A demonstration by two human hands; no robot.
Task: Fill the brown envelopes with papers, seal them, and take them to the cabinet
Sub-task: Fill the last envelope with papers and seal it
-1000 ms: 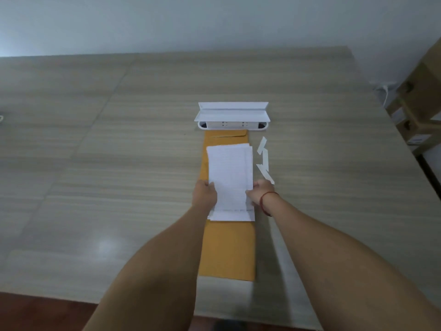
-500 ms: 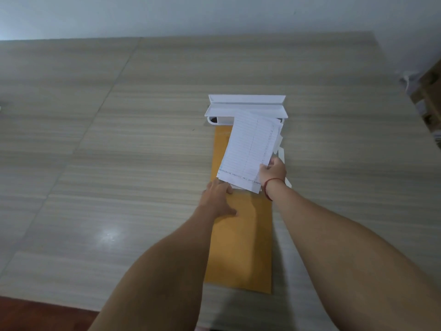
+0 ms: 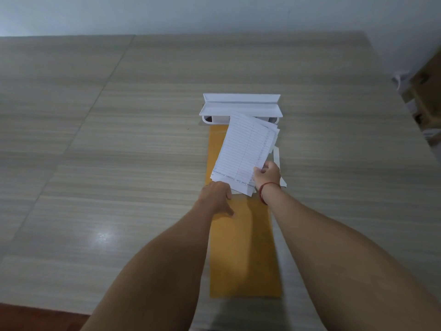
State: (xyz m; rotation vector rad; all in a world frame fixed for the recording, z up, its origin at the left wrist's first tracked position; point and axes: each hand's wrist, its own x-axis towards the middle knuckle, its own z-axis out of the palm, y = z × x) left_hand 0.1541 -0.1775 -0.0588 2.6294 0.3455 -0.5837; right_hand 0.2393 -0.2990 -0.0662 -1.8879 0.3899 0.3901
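A long brown envelope (image 3: 243, 254) lies flat on the wooden table (image 3: 119, 163), running away from me toward a white holder. My right hand (image 3: 267, 174), with a red band on its wrist, grips a stack of lined white papers (image 3: 245, 151) by the near right corner. The stack is lifted and tilted to the right above the envelope's far half. My left hand (image 3: 218, 195) rests palm down on the envelope's left edge, fingers spread, just under the papers' near edge.
A white plastic holder (image 3: 241, 107) stands at the envelope's far end. A few white peel-off strips (image 3: 276, 156) lie right of the envelope. Cardboard boxes (image 3: 424, 101) stand beyond the table's right edge. A wall (image 3: 214, 13) is behind.
Both hands held the paper stack flat on the envelope a second ago. My right hand has since lifted and tilted it, and my left hand let go and dropped onto the envelope.
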